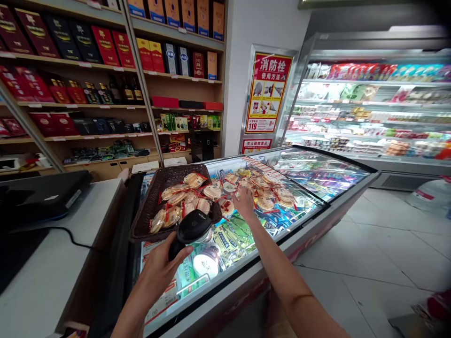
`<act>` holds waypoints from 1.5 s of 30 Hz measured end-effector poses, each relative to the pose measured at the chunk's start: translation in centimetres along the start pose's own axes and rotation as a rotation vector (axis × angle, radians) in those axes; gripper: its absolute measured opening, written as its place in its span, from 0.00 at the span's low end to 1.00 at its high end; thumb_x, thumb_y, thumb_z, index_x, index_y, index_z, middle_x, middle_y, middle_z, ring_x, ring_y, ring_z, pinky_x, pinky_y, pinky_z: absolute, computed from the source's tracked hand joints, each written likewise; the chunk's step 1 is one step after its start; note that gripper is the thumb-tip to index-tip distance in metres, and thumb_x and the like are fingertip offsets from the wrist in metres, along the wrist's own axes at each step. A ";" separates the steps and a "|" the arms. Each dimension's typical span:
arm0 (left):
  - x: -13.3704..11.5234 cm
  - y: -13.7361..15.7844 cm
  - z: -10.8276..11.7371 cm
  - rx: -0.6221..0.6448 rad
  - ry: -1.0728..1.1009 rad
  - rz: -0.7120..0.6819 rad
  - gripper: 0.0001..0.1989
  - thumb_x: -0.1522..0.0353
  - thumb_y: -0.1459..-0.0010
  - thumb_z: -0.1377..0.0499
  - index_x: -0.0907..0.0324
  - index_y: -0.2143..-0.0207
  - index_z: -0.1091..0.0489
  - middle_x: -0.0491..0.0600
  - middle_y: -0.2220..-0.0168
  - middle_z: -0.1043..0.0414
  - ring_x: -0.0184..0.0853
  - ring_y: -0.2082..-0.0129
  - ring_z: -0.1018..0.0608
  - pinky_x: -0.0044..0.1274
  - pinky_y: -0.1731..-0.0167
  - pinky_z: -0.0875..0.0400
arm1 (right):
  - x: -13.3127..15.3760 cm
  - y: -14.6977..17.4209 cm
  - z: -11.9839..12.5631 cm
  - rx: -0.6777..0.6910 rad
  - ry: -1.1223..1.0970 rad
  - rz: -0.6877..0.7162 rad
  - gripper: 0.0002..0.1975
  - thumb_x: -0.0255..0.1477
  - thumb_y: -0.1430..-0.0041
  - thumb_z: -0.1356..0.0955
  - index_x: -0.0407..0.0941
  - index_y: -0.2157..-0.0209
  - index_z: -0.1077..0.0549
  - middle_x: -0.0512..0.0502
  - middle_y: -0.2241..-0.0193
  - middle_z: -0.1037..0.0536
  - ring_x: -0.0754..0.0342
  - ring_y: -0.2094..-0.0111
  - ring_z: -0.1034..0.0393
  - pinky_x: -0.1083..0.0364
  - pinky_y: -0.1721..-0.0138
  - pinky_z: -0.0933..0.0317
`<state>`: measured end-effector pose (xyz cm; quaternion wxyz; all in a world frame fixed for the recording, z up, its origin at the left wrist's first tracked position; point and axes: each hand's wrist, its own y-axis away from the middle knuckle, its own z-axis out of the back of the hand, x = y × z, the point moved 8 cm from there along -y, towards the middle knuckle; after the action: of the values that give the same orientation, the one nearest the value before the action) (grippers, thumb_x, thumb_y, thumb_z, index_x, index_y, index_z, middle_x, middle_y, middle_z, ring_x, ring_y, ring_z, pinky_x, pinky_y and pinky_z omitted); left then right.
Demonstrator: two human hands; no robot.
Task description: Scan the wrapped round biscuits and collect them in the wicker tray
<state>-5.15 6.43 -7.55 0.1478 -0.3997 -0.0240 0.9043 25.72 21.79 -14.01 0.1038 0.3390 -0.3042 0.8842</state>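
My left hand (pixel 160 263) is closed round the handle of a black barcode scanner (pixel 193 226), its head over the near side of the wicker basket (pixel 141 220). Clear packets of round, pale flat biscuits (pixel 190 204) with red edging fill the basket. My right hand (pixel 244 202) reaches onto a loose pile of similar packets (pixel 266 203) on the freezer's glass top. Its bent fingers appear pinched on a biscuit packet (pixel 226 206) at the pile's left edge; the fingertips are partly hidden.
Beneath is a chest freezer (pixel 310 220) with colourful packs under glass. A round-lidded tub (pixel 206 265) shows below the scanner. At left a counter (pixel 77 263) carries a black device (pixel 45 197) and cable. Stocked shelves (pixel 141 105), a chilled cabinet (pixel 369 103) and a large water bottle (pixel 430 197) stand around.
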 end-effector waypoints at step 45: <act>-8.5 -1.3 -4.0 0.039 -0.176 -0.044 0.22 0.50 0.43 0.45 0.60 0.63 0.29 0.44 0.77 0.29 0.37 0.73 0.28 0.23 0.73 0.37 | -4.4 3.2 7.7 0.153 -0.527 -0.064 0.13 0.40 0.52 0.30 0.47 0.71 0.33 0.52 0.74 0.30 0.54 0.72 0.37 0.55 0.68 0.42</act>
<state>3.48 4.93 -3.94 0.1728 -0.3152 -0.0284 0.9327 31.86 14.72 -13.89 0.0230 0.5737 -0.2420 0.7822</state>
